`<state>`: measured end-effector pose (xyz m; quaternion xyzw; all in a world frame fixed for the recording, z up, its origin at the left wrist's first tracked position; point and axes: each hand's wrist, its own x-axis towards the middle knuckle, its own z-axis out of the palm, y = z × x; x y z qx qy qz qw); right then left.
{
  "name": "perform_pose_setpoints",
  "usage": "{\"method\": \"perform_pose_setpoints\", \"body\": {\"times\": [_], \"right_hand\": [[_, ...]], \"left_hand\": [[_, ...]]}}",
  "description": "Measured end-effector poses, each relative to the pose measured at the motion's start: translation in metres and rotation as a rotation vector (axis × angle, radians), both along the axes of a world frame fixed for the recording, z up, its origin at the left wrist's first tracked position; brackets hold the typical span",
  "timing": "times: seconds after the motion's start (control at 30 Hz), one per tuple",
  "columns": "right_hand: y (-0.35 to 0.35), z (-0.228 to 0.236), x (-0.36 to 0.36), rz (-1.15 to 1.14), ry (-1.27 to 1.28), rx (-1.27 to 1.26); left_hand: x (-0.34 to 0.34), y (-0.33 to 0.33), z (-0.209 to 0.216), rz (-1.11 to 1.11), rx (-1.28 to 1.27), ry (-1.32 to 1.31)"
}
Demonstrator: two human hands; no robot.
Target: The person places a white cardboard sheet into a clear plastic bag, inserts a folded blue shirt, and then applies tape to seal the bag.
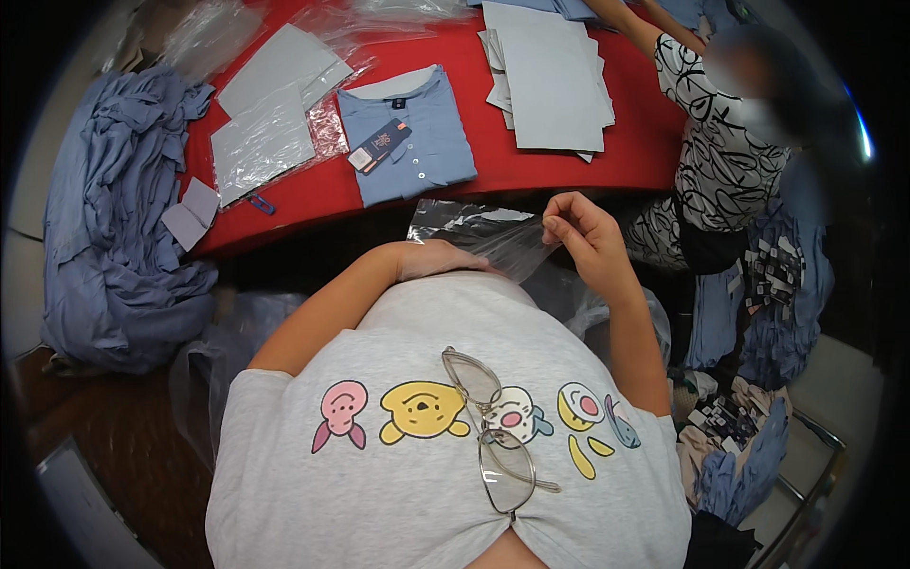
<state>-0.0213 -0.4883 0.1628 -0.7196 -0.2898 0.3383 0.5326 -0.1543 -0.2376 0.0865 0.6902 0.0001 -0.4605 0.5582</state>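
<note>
A clear plastic bag (507,248) is stretched between my two hands in front of my waist, just off the near edge of the table. My right hand (586,242) is raised and pinches one edge of it between thumb and fingers. My left hand (438,259) rests against my shirt and holds the other side; its fingertips are partly hidden. Beyond the bag, a folded blue shirt (431,142) lies on the red table (436,33), its collar away from me. A dark hang tag (379,145) lies on the shirt's front beside the buttons.
Grey card sheets in plastic (263,142) lie left of the shirt; a white card stack (550,81) lies right. Blue garments (123,218) hang at the left edge. Another person in a patterned top (725,142) works at the right, near tagged garments (777,270).
</note>
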Motion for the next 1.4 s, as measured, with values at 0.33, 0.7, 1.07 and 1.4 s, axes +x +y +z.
{"method": "perform_pose_setpoints", "body": {"times": [0.33, 0.7, 1.07, 1.4], "right_hand": [[0.008, -0.054, 0.012, 0.156, 0.355, -0.125], [0.061, -0.113, -0.035, 0.336, -0.205, -0.148], [0.068, -0.170, -0.040, 0.311, -0.410, -0.342], [0.075, -0.166, -0.007, 0.321, -0.556, -0.139]], "left_hand": [[-0.009, 0.012, -0.013, 0.108, -0.072, -0.176], [0.136, 0.179, -0.110, 0.659, 1.188, -1.063], [0.128, 0.141, -0.156, 0.636, 0.928, -1.133], [0.029, 0.048, -0.041, 0.522, 0.103, -0.774]]}}
